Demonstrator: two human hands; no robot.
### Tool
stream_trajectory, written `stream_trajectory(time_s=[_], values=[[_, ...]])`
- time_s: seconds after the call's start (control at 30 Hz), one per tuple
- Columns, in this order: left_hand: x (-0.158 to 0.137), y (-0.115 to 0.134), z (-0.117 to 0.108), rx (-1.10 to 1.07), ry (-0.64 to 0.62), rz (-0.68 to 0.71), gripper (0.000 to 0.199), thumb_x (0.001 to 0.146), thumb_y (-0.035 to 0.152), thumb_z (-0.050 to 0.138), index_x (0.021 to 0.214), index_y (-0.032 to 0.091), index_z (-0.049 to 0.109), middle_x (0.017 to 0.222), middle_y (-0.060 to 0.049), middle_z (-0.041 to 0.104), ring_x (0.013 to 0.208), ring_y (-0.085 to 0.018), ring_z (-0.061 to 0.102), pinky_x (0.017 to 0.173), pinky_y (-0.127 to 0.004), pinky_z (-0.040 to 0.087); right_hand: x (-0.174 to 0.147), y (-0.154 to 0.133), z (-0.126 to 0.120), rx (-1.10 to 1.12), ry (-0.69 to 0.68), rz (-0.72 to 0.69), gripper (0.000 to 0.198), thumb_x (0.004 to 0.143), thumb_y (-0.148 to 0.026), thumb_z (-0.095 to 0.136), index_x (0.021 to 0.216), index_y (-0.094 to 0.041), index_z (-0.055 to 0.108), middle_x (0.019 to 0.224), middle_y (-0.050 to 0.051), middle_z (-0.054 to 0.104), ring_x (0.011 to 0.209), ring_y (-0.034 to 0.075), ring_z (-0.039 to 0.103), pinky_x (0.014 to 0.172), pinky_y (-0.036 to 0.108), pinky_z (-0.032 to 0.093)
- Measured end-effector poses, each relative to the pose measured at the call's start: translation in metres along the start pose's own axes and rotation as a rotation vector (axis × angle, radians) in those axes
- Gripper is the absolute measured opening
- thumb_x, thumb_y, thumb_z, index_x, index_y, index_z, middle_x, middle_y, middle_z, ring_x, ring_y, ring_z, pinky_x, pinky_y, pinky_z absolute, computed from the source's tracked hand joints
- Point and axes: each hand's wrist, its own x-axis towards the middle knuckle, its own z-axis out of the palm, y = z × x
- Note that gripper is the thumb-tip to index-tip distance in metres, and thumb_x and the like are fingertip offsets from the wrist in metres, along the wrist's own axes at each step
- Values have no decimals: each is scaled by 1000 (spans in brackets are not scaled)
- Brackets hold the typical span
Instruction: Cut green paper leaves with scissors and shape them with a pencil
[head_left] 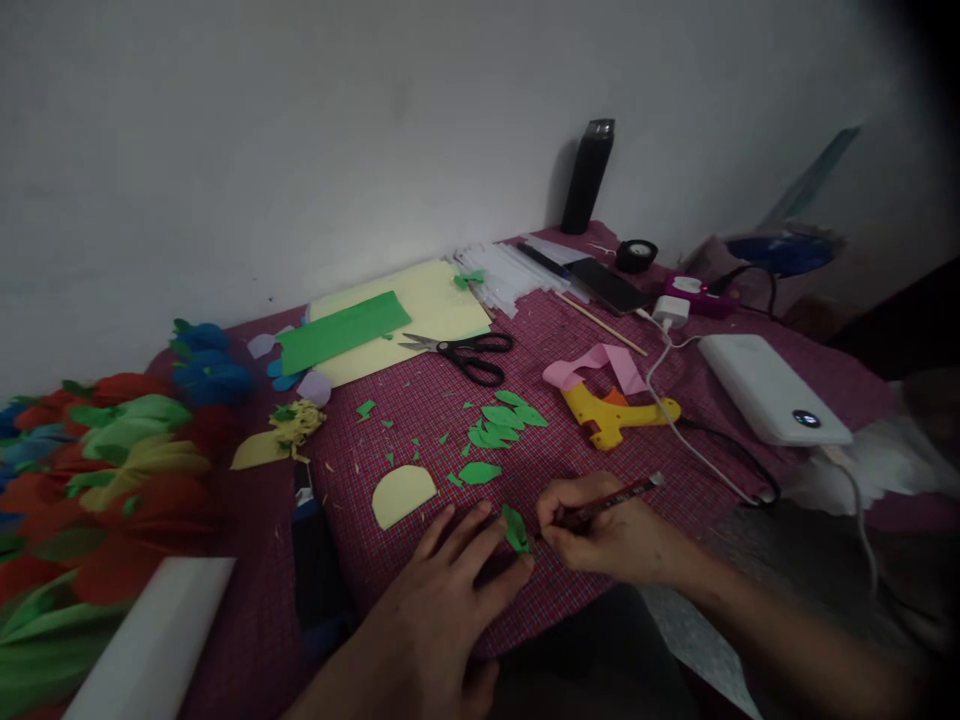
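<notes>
My left hand [459, 585] rests on the checked cloth with its fingers spread. A small green paper leaf [515, 528] lies between its index fingertip and thumb, which seem to touch the leaf's edges. Just right of that leaf, my right hand [600, 525] is closed round a dark patterned pen [619, 498], tilted with its upper end to the right; the writing tip is hard to make out. Beyond both hands lies a pile of cut green leaves [501, 425], with a single larger leaf [480, 473] nearer me. A cream half-round paper piece [403, 495] is left of them.
Black-handled scissors [469, 350] lie by cream sheets [442, 290] and a green strip [345, 332]. To the right are a yellow glue gun [619, 415], pink ribbon [592, 365], white power bank [776, 390] and cables. Paper flowers [127, 470] crowd the left; a black bottle [589, 178] stands behind.
</notes>
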Motion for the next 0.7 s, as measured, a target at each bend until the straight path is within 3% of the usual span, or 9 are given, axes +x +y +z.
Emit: stream_trajectory(time_s=[0.17, 0.43, 0.7], values=[[-2, 2, -2, -3, 7, -7, 83, 56, 17, 58, 135, 30, 37, 144, -7, 33, 135, -33, 20, 109, -56, 13, 0, 1, -1, 123, 123, 89, 7, 73, -17, 52, 66, -19, 52, 56, -4, 50, 50, 9, 43, 46, 20, 34], [3, -2, -7, -45, -85, 4, 84, 56, 19, 58, 137, 29, 37, 145, -9, 30, 136, -35, 17, 108, -59, 12, 0, 5, 0, 16, 36, 31, 7, 82, -20, 54, 77, -18, 59, 65, -3, 52, 58, 10, 45, 51, 21, 34], [0, 1, -9, -49, -41, -19, 82, 58, 18, 58, 137, 29, 37, 145, -8, 30, 137, -31, 16, 110, -54, 11, 2, 3, 0, -56, -10, 6, 7, 83, -17, 54, 78, -17, 59, 67, -3, 54, 60, 9, 46, 54, 20, 35]])
